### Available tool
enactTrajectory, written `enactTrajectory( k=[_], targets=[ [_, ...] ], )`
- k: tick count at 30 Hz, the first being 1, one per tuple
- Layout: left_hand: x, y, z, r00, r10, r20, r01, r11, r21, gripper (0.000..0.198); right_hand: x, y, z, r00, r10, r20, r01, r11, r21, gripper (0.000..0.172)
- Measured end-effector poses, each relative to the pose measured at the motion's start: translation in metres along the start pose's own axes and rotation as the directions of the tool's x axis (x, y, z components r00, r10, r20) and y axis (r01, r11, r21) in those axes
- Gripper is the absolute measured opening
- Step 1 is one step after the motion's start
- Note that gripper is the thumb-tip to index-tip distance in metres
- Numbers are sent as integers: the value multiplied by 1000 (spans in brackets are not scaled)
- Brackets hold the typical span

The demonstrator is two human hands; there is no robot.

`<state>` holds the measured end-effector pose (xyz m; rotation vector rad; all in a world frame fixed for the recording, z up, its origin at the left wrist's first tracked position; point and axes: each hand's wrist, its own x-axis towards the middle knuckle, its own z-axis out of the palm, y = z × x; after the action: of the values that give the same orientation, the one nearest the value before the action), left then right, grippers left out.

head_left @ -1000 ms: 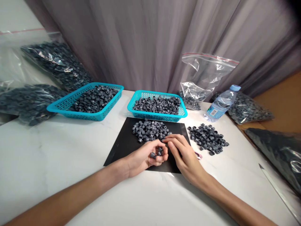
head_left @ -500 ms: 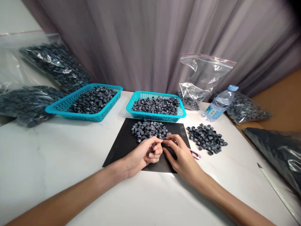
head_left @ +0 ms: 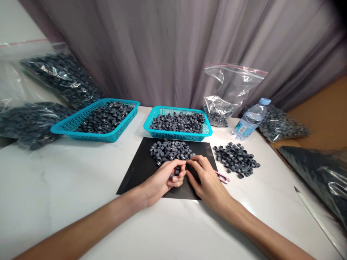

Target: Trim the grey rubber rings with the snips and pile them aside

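Observation:
My left hand [head_left: 171, 177] is curled palm up over the black mat, with a few small dark grey plastic rings [head_left: 177, 171] in its bent fingers. Its thumb and index finger reach toward the fingertips of my right hand [head_left: 207, 178]. Those right fingers are bent and nearly meet the left ones; whatever lies between the tips is too small to make out. A heap of grey rings [head_left: 170, 150] lies on the black mat [head_left: 132, 169] just beyond both hands. From behind my right hand sticks out a pink-edged tool [head_left: 223, 177], mostly hidden.
Two turquoise baskets, one at left [head_left: 116, 135] and one in the middle [head_left: 177, 135], hold more rings. A loose pile [head_left: 237, 159] lies at right, near a water bottle [head_left: 251, 121] and a zip bag [head_left: 227, 90]. Filled bags [head_left: 62, 77] stand at left. A pointed strip [head_left: 311, 209] lies far right.
The camera view has shifted slightly. Both hands keep nearly the same place and pose, and the rings in the left hand show a little more clearly.

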<state>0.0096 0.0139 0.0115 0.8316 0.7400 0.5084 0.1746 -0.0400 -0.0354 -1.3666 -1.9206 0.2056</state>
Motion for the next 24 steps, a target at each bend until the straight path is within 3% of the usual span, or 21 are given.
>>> enactTrajectory(
  k=[13,24],
  targets=[
    [0,-2,0,997,29,-66,-29,1000,0,24,4,-13,-14,990,53,-134,-11,955,297,8],
    [0,3,5,999,-38,-36,38,999,-19,21,2,-8,-13,981,192,7,-163,814,558,12]
  ],
)
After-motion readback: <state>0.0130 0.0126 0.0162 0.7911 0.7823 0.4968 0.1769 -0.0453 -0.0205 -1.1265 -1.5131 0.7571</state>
